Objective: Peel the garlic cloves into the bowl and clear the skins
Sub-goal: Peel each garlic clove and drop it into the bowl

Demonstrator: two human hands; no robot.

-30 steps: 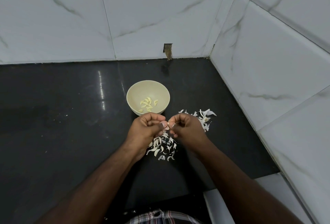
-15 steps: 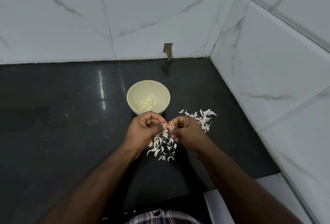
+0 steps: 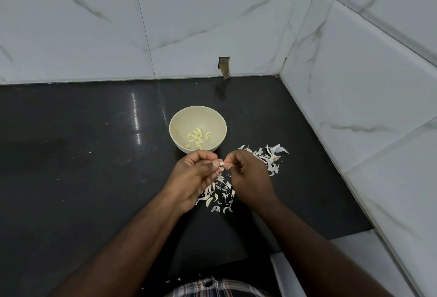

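Fingers (image 3: 214, 166) of the left hand (image 3: 194, 178) and right hand (image 3: 248, 176) curl inward, pinching one small garlic clove (image 3: 221, 163) between their tips, above the black surface (image 3: 82, 166). Just beyond sits the cream bowl (image 3: 179, 122) holding peeled cloves (image 3: 197, 139). Loose skins (image 3: 218, 195) lie under the hands, with more skins (image 3: 267, 157) to the right.

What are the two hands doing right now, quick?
Left hand: fingers curled, pinching a garlic clove at the fingertips.
Right hand: fingers curled, pinching the same garlic clove from the other side.
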